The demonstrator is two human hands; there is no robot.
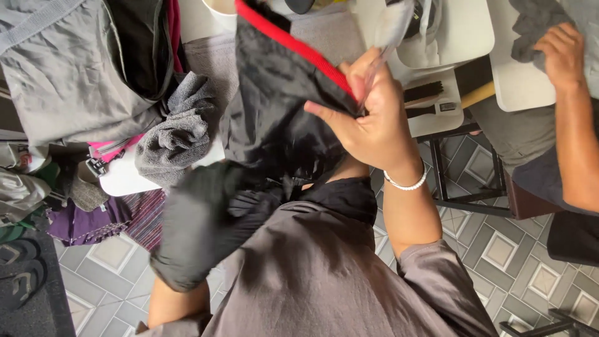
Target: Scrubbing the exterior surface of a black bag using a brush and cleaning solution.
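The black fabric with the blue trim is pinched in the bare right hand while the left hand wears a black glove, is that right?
Not quite: the trim is red, not blue. The head view shows the black fabric with red trim pinched by the bare right hand, while the left hand wears a black glove.

1. A clear, flimsy plastic wrapper (387, 28) stands up from the fingers of the right hand (374, 118), against the red-trimmed edge of the black fabric.
2. A small dark rectangular label (447, 107) lies on the white desk (521, 87), at the end of a dark brush-like tool.
3. No signs or screens are in view.
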